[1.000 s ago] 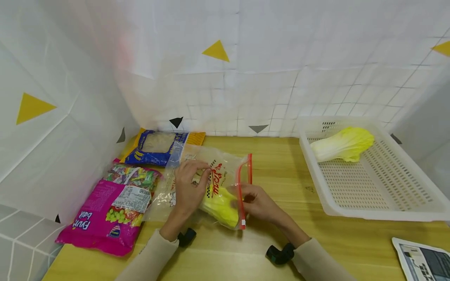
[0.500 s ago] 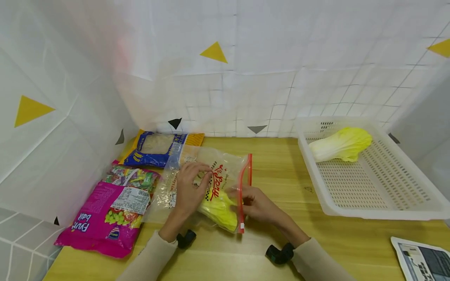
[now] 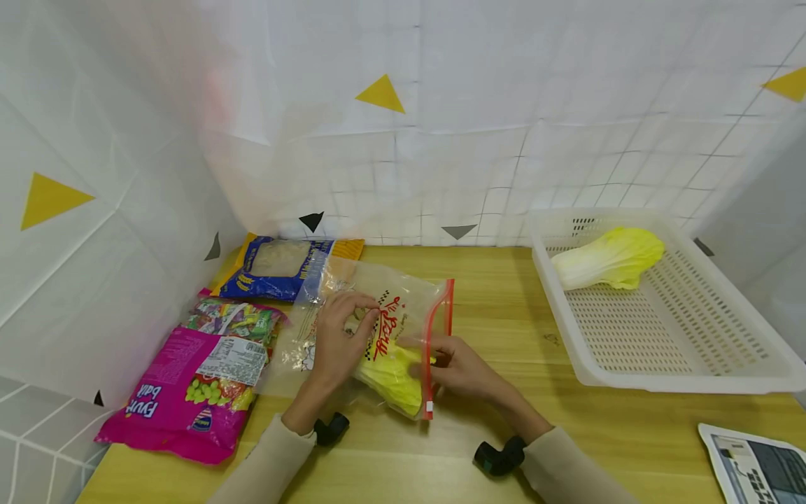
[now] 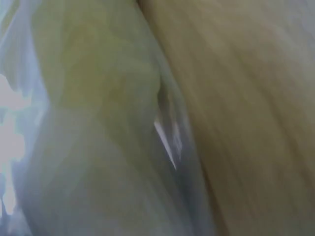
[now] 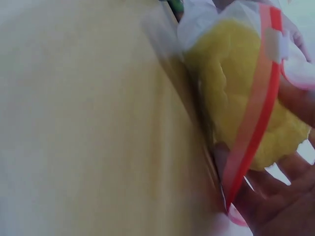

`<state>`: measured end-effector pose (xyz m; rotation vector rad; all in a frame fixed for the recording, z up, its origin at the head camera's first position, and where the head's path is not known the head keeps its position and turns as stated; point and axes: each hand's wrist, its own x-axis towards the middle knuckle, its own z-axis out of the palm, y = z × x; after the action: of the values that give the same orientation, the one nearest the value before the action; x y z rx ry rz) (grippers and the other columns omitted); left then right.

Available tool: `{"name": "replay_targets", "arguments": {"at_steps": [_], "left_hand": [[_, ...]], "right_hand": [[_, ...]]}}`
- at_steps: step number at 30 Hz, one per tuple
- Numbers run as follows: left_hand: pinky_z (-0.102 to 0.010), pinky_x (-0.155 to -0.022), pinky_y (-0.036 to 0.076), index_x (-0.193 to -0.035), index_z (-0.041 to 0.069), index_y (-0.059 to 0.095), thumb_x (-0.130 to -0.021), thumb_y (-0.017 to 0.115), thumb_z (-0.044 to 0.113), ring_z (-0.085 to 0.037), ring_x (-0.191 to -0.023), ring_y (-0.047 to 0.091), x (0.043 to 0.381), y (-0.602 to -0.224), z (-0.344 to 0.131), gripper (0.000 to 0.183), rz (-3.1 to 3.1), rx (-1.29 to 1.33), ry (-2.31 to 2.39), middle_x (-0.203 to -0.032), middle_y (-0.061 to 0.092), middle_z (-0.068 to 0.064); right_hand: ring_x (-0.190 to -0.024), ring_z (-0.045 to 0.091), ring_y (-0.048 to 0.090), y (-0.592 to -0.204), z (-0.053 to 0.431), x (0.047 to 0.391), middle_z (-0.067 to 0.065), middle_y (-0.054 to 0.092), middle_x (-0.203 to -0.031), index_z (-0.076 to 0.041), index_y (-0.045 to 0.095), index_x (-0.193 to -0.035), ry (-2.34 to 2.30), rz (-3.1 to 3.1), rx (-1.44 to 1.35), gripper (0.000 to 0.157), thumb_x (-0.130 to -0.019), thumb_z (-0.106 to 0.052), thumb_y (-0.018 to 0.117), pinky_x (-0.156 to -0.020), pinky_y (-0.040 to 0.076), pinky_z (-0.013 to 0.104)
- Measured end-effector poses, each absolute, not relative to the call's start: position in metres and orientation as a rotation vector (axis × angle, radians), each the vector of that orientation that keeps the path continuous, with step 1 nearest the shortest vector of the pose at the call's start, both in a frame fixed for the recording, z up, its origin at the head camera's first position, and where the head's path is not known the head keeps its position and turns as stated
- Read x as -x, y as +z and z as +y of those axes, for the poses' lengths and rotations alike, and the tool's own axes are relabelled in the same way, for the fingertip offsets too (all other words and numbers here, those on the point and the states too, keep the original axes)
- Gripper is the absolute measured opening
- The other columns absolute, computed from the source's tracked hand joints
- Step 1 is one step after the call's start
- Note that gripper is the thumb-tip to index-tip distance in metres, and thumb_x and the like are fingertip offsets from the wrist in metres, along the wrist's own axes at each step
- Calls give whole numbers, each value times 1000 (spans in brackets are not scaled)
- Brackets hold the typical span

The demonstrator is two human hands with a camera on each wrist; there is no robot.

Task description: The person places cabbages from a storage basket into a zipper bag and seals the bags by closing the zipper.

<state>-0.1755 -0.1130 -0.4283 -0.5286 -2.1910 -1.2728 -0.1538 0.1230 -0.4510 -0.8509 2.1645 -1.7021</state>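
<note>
A clear zip bag [image 3: 409, 290] with red print and a red zip edge lies on the wooden table, its mouth facing right. Inside it is a Chinese cabbage [image 3: 390, 381], yellow leafy end toward the mouth. My left hand [image 3: 340, 336] rests over the bag, thumb and fingertips pinching the plastic near the print. Through the mouth reaches my right hand [image 3: 462, 367], its fingers round the leafy end. In the right wrist view, thumb and fingers hold opposite sides of the yellow leaves [image 5: 231, 83], close to the white slider [image 5: 275, 45]. The left wrist view shows plastic over pale leaves [image 4: 98, 98].
At right stands a white perforated basket [image 3: 569, 336] with another Chinese cabbage [image 3: 607, 259]. A pink candy bag [image 3: 182, 392] and a blue-and-yellow packet [image 3: 277, 269] lie at left. A printed pouch [image 3: 755, 465] lies at the front right. A white sheet [image 3: 466, 168] hangs behind.
The lower end of the red zip edge has shifted slightly left and toward me, and the mouth bows differently round my right hand. My left hand keeps nearly the same place.
</note>
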Motion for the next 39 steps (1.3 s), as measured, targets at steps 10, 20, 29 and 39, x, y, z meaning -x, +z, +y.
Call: {"name": "replay_targets", "arguments": {"at_steps": [10, 20, 29, 39], "left_hand": [[-43, -107, 39, -97, 13, 76, -92, 75, 9, -25, -113, 62, 176, -428, -113, 7, -2121, 621, -1286, -108, 76, -7], [-36, -104, 45, -97, 12, 75, -94, 71, 4, -28, -113, 63, 176, -430, -113, 9, -2097, 696, -1336, -111, 75, -8], [-46, -109, 44, -98, 11, 72, -94, 70, 2, -35, -120, 62, 176, -428, -113, 10, -2132, 785, -1314, -114, 76, -8], [-42, -107, 46, -98, 12, 72, -94, 70, 4, -30, -121, 62, 174, -426, -113, 9, -2174, 777, -1327, -116, 75, -6]], "right_hand": [[-75, 2, 59, -459, 117, 152, 19, 75, -116, -1, 76, -116, -1892, 2279, 726, 44, -81, 19, 57, -57, 49, 20], [-93, 2, 66, -452, 126, 159, 4, 77, -106, 6, 76, -108, -2082, 2375, 611, 46, -77, 25, 47, -73, 59, 25], [-112, 5, 65, -453, 135, 164, 4, 76, -108, 4, 77, -103, -2015, 2296, 834, 57, -72, 28, 35, -95, 54, 24], [-128, 3, 55, -452, 136, 162, 16, 66, -137, -6, 67, -132, -1828, 2231, 915, 44, -97, 11, 48, -102, 49, 24]]}}
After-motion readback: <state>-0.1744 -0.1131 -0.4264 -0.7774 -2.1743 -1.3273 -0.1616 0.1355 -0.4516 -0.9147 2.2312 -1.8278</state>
